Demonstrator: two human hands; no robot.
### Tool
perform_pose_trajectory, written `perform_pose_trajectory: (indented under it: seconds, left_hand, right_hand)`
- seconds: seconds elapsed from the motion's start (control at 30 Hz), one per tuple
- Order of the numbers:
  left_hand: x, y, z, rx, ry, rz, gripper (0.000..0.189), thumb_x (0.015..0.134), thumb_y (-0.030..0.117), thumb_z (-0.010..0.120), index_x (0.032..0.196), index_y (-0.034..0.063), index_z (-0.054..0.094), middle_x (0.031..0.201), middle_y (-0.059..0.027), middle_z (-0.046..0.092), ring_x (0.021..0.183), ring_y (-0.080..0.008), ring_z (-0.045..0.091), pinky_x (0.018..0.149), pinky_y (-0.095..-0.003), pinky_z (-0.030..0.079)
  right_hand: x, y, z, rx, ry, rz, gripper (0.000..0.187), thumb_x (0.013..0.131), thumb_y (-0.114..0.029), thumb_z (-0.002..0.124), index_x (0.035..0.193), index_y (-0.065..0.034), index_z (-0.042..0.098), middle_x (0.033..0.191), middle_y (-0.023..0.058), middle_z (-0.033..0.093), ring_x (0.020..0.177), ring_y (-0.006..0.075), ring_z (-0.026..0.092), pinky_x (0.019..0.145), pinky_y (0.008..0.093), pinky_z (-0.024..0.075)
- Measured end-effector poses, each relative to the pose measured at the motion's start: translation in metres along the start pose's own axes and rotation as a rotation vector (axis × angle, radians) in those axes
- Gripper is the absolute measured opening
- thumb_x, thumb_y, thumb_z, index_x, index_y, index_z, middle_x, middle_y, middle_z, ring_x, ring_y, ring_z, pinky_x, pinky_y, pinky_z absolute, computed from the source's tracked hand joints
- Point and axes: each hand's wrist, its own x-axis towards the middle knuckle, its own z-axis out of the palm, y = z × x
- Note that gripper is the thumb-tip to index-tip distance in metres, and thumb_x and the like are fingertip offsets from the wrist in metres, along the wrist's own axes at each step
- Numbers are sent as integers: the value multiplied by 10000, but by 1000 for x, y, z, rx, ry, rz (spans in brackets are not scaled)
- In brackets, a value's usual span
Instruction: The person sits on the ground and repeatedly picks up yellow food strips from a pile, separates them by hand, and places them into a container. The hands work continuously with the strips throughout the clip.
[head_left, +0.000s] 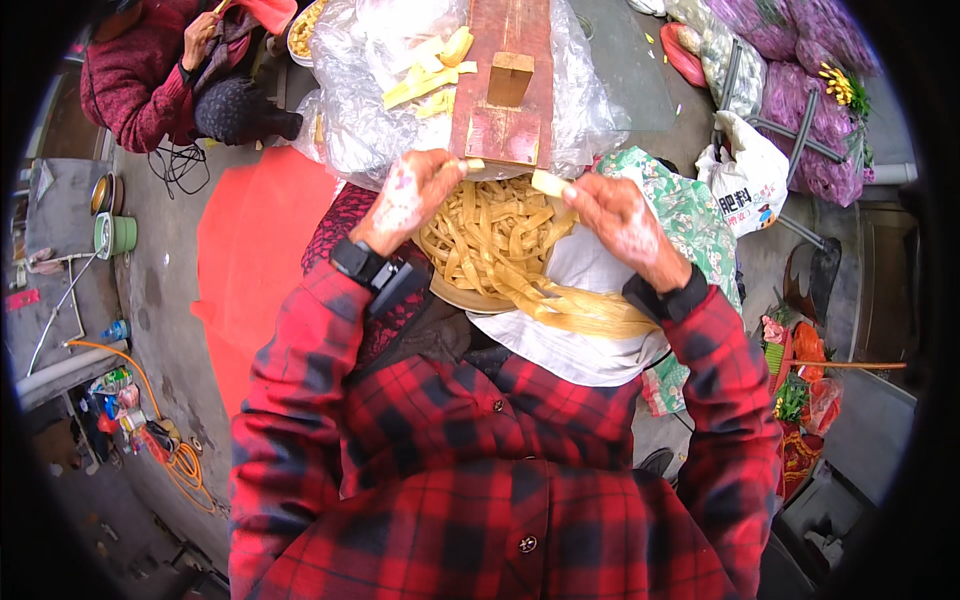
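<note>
Between finger and thumb, my left hand (414, 199) pinches a small pale-yellow piece (475, 163), just off the near end of a red-painted wooden board (491, 127). My right hand (619, 217) grips a wider pale-yellow strip (550, 183), whose free end points toward that board. Below both hands, a round shallow container (461, 299) on the lap holds a tangled heap of long flat yellow strips (487, 232). A bundle of these strips (585, 309) spills over its right side onto white cloth (559, 352). An upright wooden block (511, 79) stands on the board.
Clear plastic sheeting (360, 112) lies beneath the board, with folded yellow strips (427, 75) on it. A person in a dark red sweater (127, 90) sits at upper left. Red sheet material (255, 262) covers floor at left. A white bag (742, 180) and metal-legged stool (799, 139) are at right.
</note>
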Motion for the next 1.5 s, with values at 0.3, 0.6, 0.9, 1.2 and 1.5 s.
perform_pose_trajectory:
  seconds: [0.3,0.6,0.9,1.2,1.5]
  left_hand:
    - [-71,7,32,-378,-105,-38,618,974,175,562,1464,-32,246,1403,-252,450,1274,-304,491,1025,-372,423]
    - [-142,89,10,-294,-348,91,322,947,124,570,1225,-34,531,1125,-230,588,1057,-393,582,886,-414,481]
    - [-164,83,-19,-302,-358,239,83,894,10,581,970,-20,589,790,-155,570,722,-341,591,618,-400,474]
    - [-178,94,-89,226,-142,256,134,822,-23,615,955,-38,611,858,-168,623,763,-340,622,659,-400,501]
    - [-164,77,0,-1194,-993,1232,197,896,173,537,963,-10,509,827,-152,512,808,-332,545,732,-394,444]
  right_hand:
    - [-76,-53,37,-158,-97,-335,146,952,-101,566,884,26,595,654,179,548,533,341,585,483,422,449]
    - [-103,-79,58,-138,-242,-236,205,952,-164,572,813,-20,527,513,150,475,498,328,569,460,434,424]
    - [-95,-97,73,-71,-359,-272,250,954,-176,576,795,-22,463,600,154,464,539,350,548,491,455,403]
    - [-73,-112,97,-150,-446,-343,255,974,-181,546,777,-35,476,550,163,416,486,352,517,447,452,383]
    - [-72,-125,86,-189,-567,-363,132,941,-156,589,855,-57,577,554,136,523,479,320,551,484,452,422]
